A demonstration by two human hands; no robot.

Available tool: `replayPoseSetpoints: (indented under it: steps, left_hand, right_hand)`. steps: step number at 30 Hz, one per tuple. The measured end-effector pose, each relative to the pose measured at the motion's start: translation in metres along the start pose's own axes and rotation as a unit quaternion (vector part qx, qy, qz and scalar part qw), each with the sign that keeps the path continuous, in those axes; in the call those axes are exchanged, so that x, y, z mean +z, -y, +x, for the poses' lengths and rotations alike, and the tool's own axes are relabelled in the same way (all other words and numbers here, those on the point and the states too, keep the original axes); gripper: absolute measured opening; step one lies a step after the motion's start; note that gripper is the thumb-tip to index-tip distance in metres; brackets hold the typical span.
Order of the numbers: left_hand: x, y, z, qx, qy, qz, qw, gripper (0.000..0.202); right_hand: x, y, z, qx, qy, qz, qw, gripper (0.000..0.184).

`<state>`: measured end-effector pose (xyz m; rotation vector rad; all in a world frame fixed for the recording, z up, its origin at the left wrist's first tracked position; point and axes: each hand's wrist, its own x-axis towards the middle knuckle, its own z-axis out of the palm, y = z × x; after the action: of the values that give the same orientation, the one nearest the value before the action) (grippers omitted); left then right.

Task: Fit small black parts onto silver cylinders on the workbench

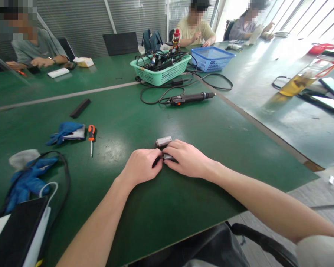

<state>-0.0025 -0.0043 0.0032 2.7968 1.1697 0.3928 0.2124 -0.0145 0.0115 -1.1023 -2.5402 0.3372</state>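
Note:
Close together at the middle of the green table (200, 207), my left hand (143, 165) and my right hand (186, 157) are both closed on a small black and silver part (169, 157). Its black end shows at my left fingers, the silver stretch at my right ones. Most of it is hidden, so I cannot tell its kind. Just beyond my fingertips lies a short silver metal block (163, 141), close to my right hand. Left of my hands rests a screwdriver (91, 133) with an orange and black handle.
Farther off lies a corded electric screwdriver (192, 98). Behind it stand a green basket (158, 78) of tools and cables and a blue basket (211, 67). At left are blue gloves (69, 130), a black bar (80, 108) and a dark-screened device (19, 230). Three people sit across.

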Motion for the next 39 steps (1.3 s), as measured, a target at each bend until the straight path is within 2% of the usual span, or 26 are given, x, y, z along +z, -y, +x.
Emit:
replayPoseSetpoints:
  steps: [39]
  left_hand:
    - [0.0018, 0.0004, -0.0013, -0.023, 0.008, 0.018, 1.0, 0.012]
  right_hand:
    - [-0.0074, 0.002, 0.0002, 0.03, 0.022, 0.003, 0.999, 0.015]
